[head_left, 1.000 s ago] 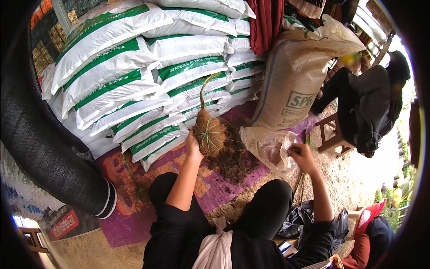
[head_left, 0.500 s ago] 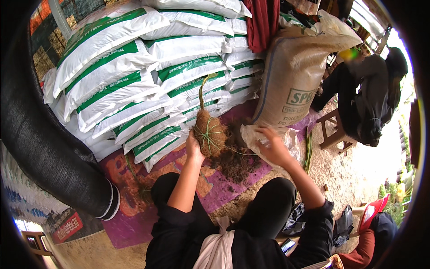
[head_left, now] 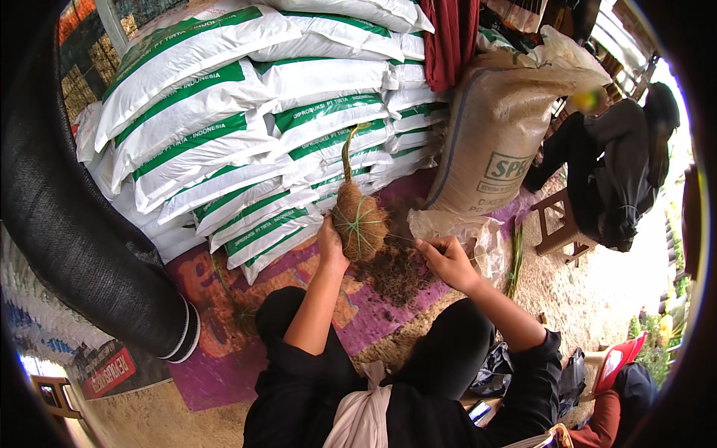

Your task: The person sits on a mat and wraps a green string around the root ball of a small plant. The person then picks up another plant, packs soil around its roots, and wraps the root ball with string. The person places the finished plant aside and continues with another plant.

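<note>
Over the purple mat [head_left: 224, 358], the fibre-wrapped root ball [head_left: 360, 224] with its green string [head_left: 357, 228] stands upright, stem up, cupped in my left hand [head_left: 331, 245]. Right hand [head_left: 447, 258] is just beside it, fingers pinched on the string's loose end. Loose soil [head_left: 396, 275] lies underneath, stacked white-and-green sacks [head_left: 224, 134] behind, a tan sack [head_left: 497, 142] to the right.

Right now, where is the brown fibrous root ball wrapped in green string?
In the head view, the brown fibrous root ball sits centre frame, held by the left hand, before the stacked white-and-green sacks.
</note>
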{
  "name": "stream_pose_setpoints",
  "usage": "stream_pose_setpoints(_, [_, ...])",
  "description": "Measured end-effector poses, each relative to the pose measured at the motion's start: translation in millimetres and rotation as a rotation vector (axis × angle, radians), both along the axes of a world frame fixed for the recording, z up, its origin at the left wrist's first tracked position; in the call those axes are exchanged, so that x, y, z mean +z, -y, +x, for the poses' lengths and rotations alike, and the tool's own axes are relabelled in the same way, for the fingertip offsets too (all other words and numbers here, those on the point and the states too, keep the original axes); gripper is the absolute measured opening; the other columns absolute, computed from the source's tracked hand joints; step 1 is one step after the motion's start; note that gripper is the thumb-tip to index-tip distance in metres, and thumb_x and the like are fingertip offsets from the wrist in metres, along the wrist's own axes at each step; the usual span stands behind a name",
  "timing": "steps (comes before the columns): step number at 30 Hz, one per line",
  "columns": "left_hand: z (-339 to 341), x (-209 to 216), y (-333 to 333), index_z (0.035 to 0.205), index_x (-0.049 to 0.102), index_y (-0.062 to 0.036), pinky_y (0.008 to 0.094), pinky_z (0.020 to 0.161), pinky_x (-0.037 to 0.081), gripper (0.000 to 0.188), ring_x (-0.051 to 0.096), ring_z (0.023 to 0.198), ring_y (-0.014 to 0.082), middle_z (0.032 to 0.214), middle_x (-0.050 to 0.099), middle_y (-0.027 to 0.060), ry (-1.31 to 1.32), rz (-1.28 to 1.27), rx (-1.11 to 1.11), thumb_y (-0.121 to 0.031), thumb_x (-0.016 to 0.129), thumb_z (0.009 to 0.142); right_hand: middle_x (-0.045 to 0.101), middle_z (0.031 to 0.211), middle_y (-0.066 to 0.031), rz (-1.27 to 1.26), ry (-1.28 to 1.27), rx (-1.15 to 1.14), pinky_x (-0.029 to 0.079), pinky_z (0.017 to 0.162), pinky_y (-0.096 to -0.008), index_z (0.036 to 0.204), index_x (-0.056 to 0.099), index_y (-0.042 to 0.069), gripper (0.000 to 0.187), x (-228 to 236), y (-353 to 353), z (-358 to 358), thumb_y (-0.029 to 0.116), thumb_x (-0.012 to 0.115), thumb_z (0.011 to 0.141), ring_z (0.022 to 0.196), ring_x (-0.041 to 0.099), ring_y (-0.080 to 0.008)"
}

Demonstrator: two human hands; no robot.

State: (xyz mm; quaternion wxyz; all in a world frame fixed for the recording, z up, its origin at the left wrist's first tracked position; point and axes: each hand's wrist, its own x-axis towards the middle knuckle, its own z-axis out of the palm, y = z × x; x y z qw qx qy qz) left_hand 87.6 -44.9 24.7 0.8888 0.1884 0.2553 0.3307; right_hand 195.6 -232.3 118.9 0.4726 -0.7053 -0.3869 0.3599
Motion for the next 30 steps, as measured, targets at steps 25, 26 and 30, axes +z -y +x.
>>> stream_pose_setpoints(25, [-7,30,34,0.114,0.049,-0.0072,0.0415,0.083,0.045,0.049,0.055,0.098,0.0234,0.108,0.056,0.0082,0.029,-0.068,-0.158,-0.046,0.038,0.086,0.045,0.048,-0.0147,-0.017,0.257,-0.053,0.037,0.045,-0.0341,0.069,0.053,-0.008,0.017,-60,-29,0,0.008,0.050,0.076,0.045,0.043,-0.0126])
stream_pose_setpoints(26, [-9,41,38,0.114,0.049,-0.0076,0.0427,0.085,0.043,0.050,0.053,0.102,0.0241,0.112,0.053,0.0080,-0.035,-0.067,-0.131,-0.046,0.039,0.084,0.045,0.049,-0.0155,-0.029,0.243,-0.078,0.038,0.046,-0.0345,0.070,0.053,-0.008,0.017,-58,-29,0,0.007,0.050,0.076,0.045,0.044,-0.0131])
stream_pose_setpoints(30, [-12,47,44,0.117,0.046,-0.0083,0.0433,0.090,0.036,0.058,0.045,0.109,0.0250,0.118,0.046,0.0076,-0.014,0.091,-0.155,-0.050,0.044,0.076,0.046,0.051,-0.0188,0.026,0.262,-0.131,0.040,0.048,-0.0355,0.071,0.053,-0.009,0.015,-64,-29,6,0.005,0.051,0.075,0.047,0.047,-0.0152])
